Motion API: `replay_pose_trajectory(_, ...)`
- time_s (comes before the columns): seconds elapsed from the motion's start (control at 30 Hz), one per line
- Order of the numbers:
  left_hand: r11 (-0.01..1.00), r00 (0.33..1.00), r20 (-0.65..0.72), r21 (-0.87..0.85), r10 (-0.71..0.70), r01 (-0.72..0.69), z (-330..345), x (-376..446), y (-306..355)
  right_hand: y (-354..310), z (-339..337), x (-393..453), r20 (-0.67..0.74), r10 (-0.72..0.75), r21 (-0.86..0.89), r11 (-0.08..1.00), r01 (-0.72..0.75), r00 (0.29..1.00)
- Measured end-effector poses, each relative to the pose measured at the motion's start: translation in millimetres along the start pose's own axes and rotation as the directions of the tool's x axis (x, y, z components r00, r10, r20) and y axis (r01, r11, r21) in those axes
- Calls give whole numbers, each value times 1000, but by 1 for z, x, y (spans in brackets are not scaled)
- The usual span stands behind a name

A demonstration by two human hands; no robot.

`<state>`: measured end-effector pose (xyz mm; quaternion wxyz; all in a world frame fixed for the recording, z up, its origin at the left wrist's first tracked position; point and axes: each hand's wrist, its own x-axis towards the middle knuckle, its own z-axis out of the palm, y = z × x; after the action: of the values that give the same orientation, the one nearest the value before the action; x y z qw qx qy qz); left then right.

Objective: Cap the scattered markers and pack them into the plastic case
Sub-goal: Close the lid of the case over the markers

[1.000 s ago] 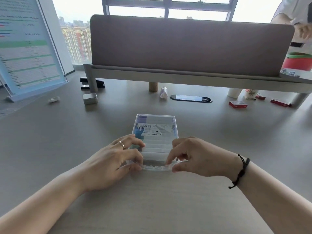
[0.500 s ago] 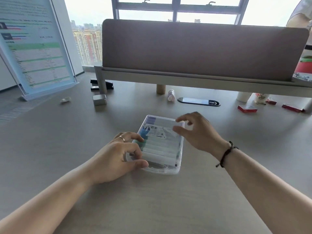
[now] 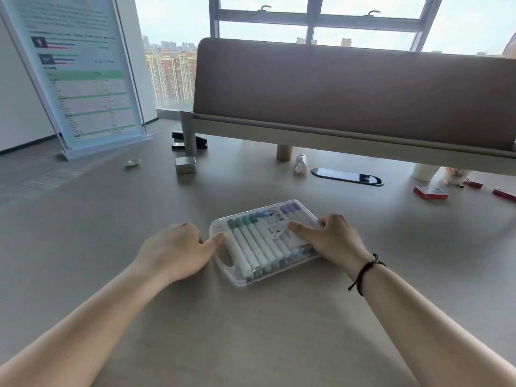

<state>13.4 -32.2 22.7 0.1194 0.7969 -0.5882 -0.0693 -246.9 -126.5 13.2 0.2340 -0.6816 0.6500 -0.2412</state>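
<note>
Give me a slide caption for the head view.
Both hands steady a clear case of capped markers.

Left hand [image 3: 178, 251] rests knuckles-up, thumb extended; right hand [image 3: 333, 241] lies flat, fingers curled forward.
</note>
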Motion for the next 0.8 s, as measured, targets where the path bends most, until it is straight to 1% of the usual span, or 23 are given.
replay_pose_trajectory(0.07, 999, 998, 53, -46, 18, -16, 3, 1, 4, 1, -3, -5, 26, 23, -40, 999, -22, 999)
replay_pose_trajectory(0.13, 997, 996, 80, -71, 28, -23, 5, -1, 7, 3, -6, -12, 31, 41, -35, 999, -40, 999)
replay_pose_trajectory(0.23, 994, 998, 63, -111, 28, -21, 5, -8, 5, 7, -5, -22, 30, 48, 16, 999, -49, 998)
replay_pose_trajectory(0.3, 981, 998, 57, -193, -4, 15, 4, -14, 1, 3, -5, -31, 20, 37, 79, 996, -39, 999)
replay_pose_trajectory(0.33, 967, 998, 50, -251, -24, 36, 3, -18, -2, -1, -5, -37, 19, 34, 140, 989, -36, 999)
replay_pose_trajectory(0.4, 912, 997, 16, -404, -70, 70, -1, -32, -5, -7, -6, -48, 33, 29, 265, 964, -37, 999)
replay_pose_trajectory(0.47, 810, 992, -46, -582, -114, 66, -3, -51, -7, -11, -4, -58, 45, 9, 352, 936, -24, 999)
replay_pose_trajectory(0.57, 671, 979, -94, -740, -179, 51, -6, -83, -14, -17, -3, -75, 88, -22, 508, 861, -26, 996)
replay_pose_trajectory(0.63, 630, 968, -132, -776, -212, 33, -11, -103, -25, -22, -1, -87, 139, -50, 596, 802, -43, 989)
replay_pose_trajectory(0.67, 631, 960, -165, -775, -224, 14, -16, -114, -32, -25, 1, -94, 163, -69, 627, 778, -50, 984)
replay_pose_trajectory(0.8, 691, 933, -305, -717, -188, -95, -43, -165, -63, -47, 7, -129, 228, -141, 715, 696, -68, 963)
